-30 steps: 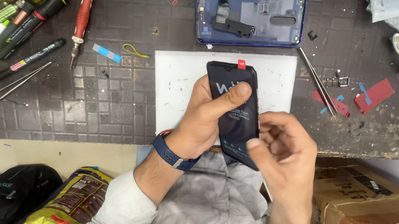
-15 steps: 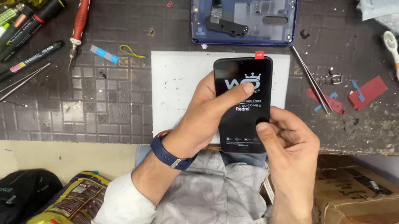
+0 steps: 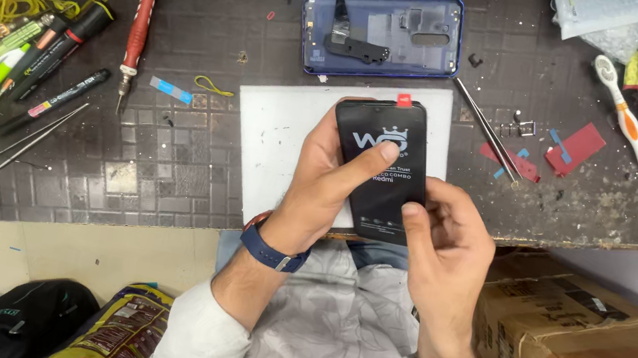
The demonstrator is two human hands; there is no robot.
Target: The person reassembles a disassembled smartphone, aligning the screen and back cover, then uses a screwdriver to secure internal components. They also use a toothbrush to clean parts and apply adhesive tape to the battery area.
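Both hands are gripping the black phone screen over the white mat — long axis pointing away, left hand fingers clamping its side, right hand fingers pinching the near corner.

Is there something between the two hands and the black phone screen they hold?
Nothing visible. The left hand and the right hand both grip the black phone screen directly, above the white mat; the left thumb lies across its printed face.
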